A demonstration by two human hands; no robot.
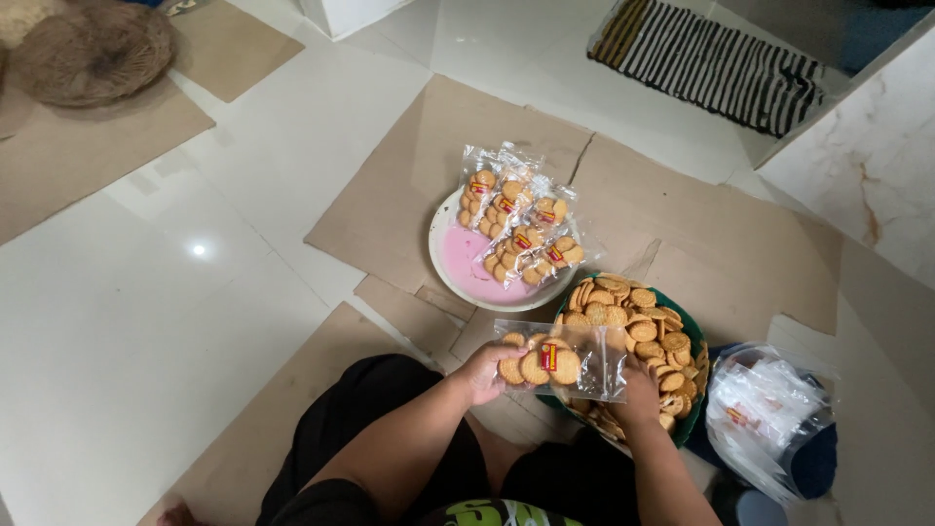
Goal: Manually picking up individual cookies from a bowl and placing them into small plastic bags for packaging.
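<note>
Left hand (484, 373) pinches one end of a clear plastic packet (562, 358) and right hand (638, 393) grips the other end, so it hangs stretched between them; the packet shows round tan biscuits bunched toward the left-hand side, with a small red-yellow label. Just beyond and under the right hand sits a green bowl (690, 321) heaped with loose biscuits (638, 326). Farther ahead of both grips is a pink plate (458, 263) with filled packets (516, 219), all on cardboard (701, 234); a bag of empty wrappers (769, 414) lies right of the right hand.
</note>
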